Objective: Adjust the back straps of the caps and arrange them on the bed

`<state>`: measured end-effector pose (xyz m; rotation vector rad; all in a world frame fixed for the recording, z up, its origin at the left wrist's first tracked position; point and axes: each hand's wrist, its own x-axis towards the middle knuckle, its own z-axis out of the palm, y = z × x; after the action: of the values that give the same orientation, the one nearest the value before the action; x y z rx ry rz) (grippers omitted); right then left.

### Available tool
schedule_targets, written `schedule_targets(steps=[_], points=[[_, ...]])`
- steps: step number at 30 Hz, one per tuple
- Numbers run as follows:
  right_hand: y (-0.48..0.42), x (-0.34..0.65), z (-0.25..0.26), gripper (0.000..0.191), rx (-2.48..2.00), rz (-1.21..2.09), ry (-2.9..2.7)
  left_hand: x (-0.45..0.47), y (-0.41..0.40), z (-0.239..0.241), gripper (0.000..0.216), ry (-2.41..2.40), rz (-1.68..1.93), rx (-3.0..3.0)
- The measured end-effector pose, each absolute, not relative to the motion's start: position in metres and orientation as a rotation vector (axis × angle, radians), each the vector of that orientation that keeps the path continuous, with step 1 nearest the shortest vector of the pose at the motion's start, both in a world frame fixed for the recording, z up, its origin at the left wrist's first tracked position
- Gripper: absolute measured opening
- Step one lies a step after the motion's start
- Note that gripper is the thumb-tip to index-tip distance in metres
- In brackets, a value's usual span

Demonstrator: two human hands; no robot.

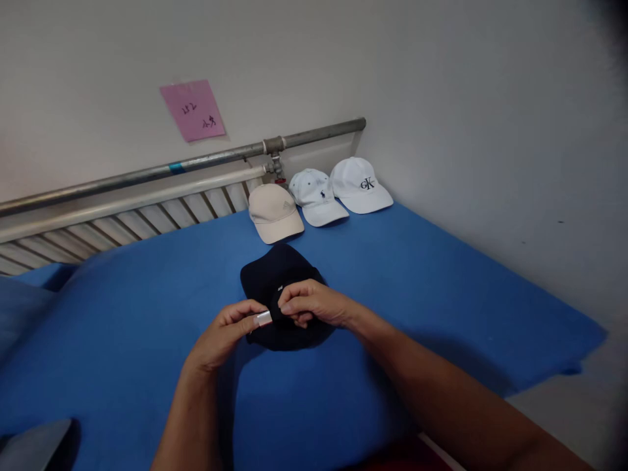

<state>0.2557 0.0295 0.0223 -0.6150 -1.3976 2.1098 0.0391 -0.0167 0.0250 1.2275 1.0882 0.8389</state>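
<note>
— Inspector: What do your hands hold?
— Checker: Your left hand point(223, 333) pinches the silver metal buckle point(263, 318); your right hand point(314, 304) grips the strap of the dark navy fabric cap point(275, 275), lying on the blue bedsheet point(417, 275) near three pale caps point(318, 193).

A cap point(275, 275) lies on the bed point(441, 288), with the left hand point(223, 333) and right hand point(314, 302) at its near edge. Behind it three caps point(318, 196) sit in a row against the wall, under a pipe point(196, 162).
</note>
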Motion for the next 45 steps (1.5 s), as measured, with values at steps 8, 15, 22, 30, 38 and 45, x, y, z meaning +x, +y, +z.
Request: schedule_targets(steps=[8, 15, 22, 30, 38, 45], points=[[0.0281, 0.2552, 0.0249, 0.012, -0.653, 2.111, -1.391, 0.0396, -0.0165, 0.0259, 0.016, 1.092, 0.794, 1.292], [0.0273, 0.2530, 0.0256, 0.010, -0.655, 2.122, -1.397, 0.0427, -0.0152, 0.0250, 0.015, 1.033, 0.891, 1.283], [0.0269, 0.2515, 0.0231, 0.009, -0.602, 2.166, -1.342, 0.0425, -0.0161, 0.0242, 0.016, 1.070, 0.958, 1.243], [0.0275, 0.2529, 0.0213, 0.011, -0.557, 2.165, -1.351, 0.0423, -0.0158, 0.0232, 0.012, 1.067, 0.958, 1.229], [0.0276, 0.2502, 0.0177, 0.014, -0.569, 2.136, -1.336, 0.0449, -0.0150, 0.0224, 0.015, 1.051, 0.950, 1.208], [0.0246, 0.2496, 0.0212, 0.014, -0.590, 2.099, -1.344, 0.0454, -0.0145, 0.0223, 0.015, 1.088, 0.967, 1.225]])
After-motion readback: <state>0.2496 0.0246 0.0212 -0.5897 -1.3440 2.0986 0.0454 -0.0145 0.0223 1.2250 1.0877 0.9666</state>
